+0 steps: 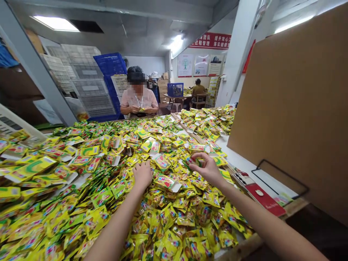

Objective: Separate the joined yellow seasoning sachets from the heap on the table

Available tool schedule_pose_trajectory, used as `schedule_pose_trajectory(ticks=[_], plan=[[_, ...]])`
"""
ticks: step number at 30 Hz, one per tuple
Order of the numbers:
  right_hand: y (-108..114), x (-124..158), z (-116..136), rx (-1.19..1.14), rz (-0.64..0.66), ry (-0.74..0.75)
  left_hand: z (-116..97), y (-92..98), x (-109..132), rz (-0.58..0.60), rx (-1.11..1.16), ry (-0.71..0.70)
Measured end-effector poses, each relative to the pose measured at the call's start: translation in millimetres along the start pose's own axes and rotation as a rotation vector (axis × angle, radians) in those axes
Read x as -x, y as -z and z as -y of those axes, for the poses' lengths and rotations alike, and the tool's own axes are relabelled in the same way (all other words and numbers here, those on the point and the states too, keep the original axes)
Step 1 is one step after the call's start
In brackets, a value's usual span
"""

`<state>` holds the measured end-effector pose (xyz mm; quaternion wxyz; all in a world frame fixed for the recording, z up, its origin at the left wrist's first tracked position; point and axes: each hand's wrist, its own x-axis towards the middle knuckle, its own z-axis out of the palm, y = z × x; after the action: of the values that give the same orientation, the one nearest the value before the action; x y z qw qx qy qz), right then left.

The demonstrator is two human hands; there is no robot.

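Observation:
A big heap of small yellow-green packets (89, 170) covers the table in front of me. My left hand (141, 174) rests palm down on the pile, its fingers curled into the packets; what they grip is hidden. My right hand (206, 167) hovers just above the heap to the right, thumb and fingers pinched on one yellow-green packet (193, 160).
A tall brown cardboard sheet (293, 105) stands at the right. A red booklet (261, 197) lies on the bare white table edge (239, 159). Across the heap sits a person in pink (138, 99). Blue and white crates (108, 65) are stacked behind; another person (198, 88) sits farther back.

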<state>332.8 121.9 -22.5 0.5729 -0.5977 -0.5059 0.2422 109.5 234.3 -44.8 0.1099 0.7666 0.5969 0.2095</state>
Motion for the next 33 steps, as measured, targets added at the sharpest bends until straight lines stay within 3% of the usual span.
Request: schedule_pose_trajectory(ticks=[5, 7, 9, 13, 15, 19, 26, 30, 33], plan=[[-1, 16, -1, -0.154, 0.024, -0.149, -5, 19.5, 14, 0.006, 0.210, -0.097], [-2, 25, 1, -0.239, 0.058, -0.199, -11, 30.0, 30, 0.035, 0.297, -0.123], [-6, 34, 3, -0.338, 0.086, -0.241, -20, 37.1, 53, 0.104, 0.530, -0.132], [-21, 55, 10, -0.501, 0.093, -0.301, -42, 35.3, 96, 0.289, 1.162, 0.005], [-33, 67, 13, -0.552, 0.051, -0.310, -49, 30.0, 111, 0.288, 1.259, 0.121], [-56, 80, 14, -0.657, -0.090, -0.308, -51, 22.2, 118, 0.268, 1.212, 0.231], [-54, 98, 21, -0.789, 0.158, -0.358, -46, 20.2, 112, 0.407, 1.112, 0.210], [-48, 104, 24, -0.778, 0.037, -0.360, -55, 12.3, 115, 0.409, 1.106, 0.111], [-39, 100, 19, -0.819, -0.097, -0.395, -54, 9.7, 102, 0.393, 1.049, -0.002]])
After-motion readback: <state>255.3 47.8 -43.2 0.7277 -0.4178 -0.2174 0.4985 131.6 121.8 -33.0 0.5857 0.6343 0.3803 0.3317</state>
